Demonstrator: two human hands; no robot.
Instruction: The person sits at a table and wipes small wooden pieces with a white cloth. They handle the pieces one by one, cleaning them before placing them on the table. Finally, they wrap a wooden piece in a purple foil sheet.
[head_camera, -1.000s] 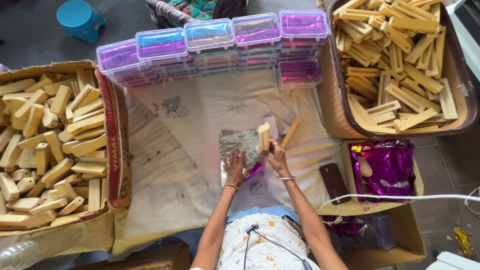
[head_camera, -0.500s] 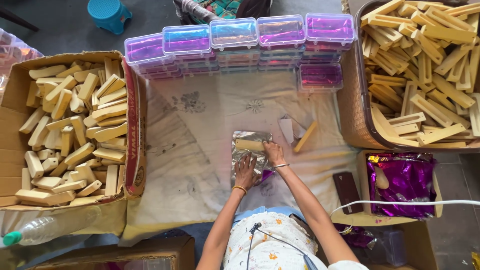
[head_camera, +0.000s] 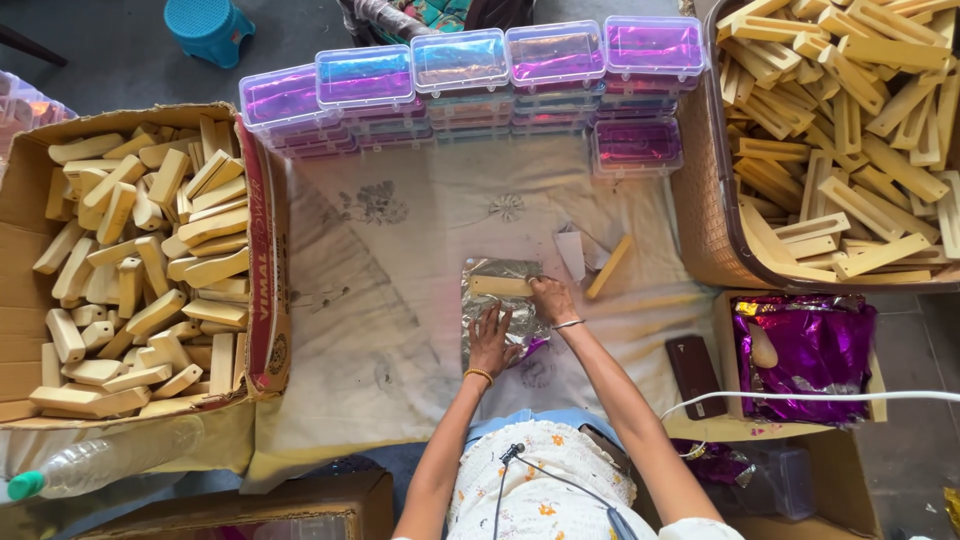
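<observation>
Both hands (head_camera: 520, 320) press a pale bar (head_camera: 500, 286) onto silver foil (head_camera: 495, 315).

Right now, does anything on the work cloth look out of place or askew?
Little stands out. One wooden bar lies loose and slanted on the cloth beside a small white scrap, apart from the piles. Both hands, left and right, press a bar onto the crinkled foil sheet.
</observation>
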